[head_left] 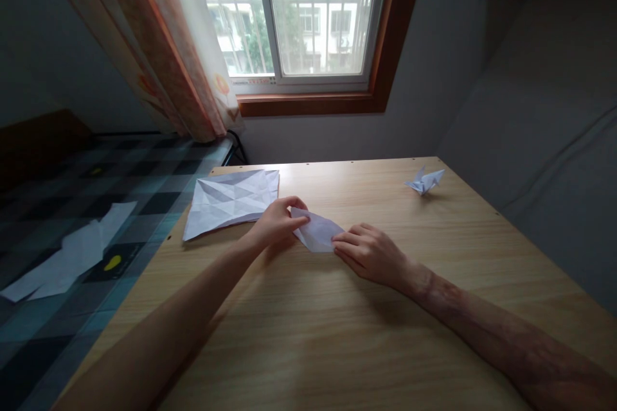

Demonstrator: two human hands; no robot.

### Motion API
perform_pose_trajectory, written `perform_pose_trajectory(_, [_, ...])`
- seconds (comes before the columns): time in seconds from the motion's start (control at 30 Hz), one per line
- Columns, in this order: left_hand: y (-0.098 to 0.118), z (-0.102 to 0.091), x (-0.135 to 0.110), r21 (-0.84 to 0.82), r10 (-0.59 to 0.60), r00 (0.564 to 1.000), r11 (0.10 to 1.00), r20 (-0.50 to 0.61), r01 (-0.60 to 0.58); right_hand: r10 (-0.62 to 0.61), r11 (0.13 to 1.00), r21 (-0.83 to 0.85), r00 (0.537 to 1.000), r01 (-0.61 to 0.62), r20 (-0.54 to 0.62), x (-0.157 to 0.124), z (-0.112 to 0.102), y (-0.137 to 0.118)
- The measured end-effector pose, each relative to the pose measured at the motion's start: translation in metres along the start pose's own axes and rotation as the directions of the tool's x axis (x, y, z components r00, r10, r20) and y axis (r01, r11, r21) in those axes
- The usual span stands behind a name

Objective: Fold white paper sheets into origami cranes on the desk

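Note:
Between my hands is a folded piece of white paper (pixel 318 232), held close above the middle of the wooden table (pixel 289 334). My left hand (pixel 281 218) pinches its left end, thumb on the near face. At the right end, the fingers of my right hand (pixel 369 250) are closed on the paper's corner. Just left of my left hand lie creased white sheets (pixel 231 199), marked with a grid of fold lines. A folded paper crane (pixel 424 181) stands near the far right corner of the table.
Left of the table is a bed with a checked cover (pixel 159 173), and white paper strips (pixel 72 257) lie on it. A window (pixel 318 19) with a brown frame is beyond the table, beside an orange curtain (pixel 164 38). Walls stand behind and to the right.

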State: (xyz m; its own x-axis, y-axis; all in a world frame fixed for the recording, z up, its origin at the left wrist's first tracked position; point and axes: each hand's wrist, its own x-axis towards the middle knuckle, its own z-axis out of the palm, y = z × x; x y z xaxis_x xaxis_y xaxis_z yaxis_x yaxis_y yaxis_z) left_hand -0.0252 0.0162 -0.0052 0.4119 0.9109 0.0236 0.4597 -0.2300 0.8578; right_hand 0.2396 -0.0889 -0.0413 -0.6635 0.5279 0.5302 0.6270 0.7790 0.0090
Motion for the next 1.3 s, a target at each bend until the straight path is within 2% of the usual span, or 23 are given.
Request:
perform_pose_trajectory(0.1, [0.011, 0.002, -0.002, 0.045, 0.049, 0.999, 0.998, -0.001, -0.049, 0.013, 1.0, 0.003, 1.0, -0.013, 0.027, -0.001, 0.001, 0.001])
perform_pose_trajectory(0.2, [0.015, 0.007, -0.002, 0.026, 0.033, 0.999, 0.999, -0.022, -0.033, 0.03, 0.999, 0.015, 0.999, -0.031, 0.031, -0.002, 0.001, 0.002])
perform_pose_trajectory(0.33, [0.008, 0.014, 0.0, -0.037, -0.014, 0.997, 0.999, -0.07, 0.012, 0.046, 0.998, 0.041, 0.998, -0.048, 0.047, -0.003, 0.003, 0.003])
perform_pose_trajectory(0.47, [0.001, 0.018, 0.001, -0.109, -0.072, 0.995, 0.992, -0.062, 0.065, 0.065, 0.995, 0.068, 0.995, -0.07, 0.07, -0.004, 0.003, 0.003])
perform_pose_trajectory(0.7, [0.001, 0.023, -0.003, -0.018, -0.01, 0.986, 1.0, -0.164, 0.007, 0.068, 0.994, 0.077, 0.994, -0.074, 0.081, -0.003, 0.002, 0.003])
perform_pose_trajectory(0.87, [-0.001, 0.021, -0.001, -0.083, -0.058, 0.99, 0.995, -0.129, 0.048, 0.037, 0.998, 0.044, 0.996, -0.04, 0.079, -0.002, 0.002, 0.003])
perform_pose_trajectory(1.0, [-0.002, 0.017, 0.002, -0.109, -0.074, 0.985, 0.992, -0.154, 0.057, 0.031, 0.999, 0.024, 0.997, -0.033, 0.068, -0.002, 0.003, 0.002])
perform_pose_trajectory(1.2, [-0.002, 0.009, 0.006, -0.196, -0.165, 0.977, 0.971, -0.135, 0.137, 0.031, 0.997, 0.066, 0.997, -0.036, 0.068, -0.001, 0.002, 0.002])
perform_pose_trajectory(1.3, [-0.003, 0.008, 0.006, -0.24, -0.151, 0.981, 0.964, -0.122, 0.118, 0.028, 0.995, 0.098, 0.998, -0.034, 0.063, -0.001, 0.003, 0.002])
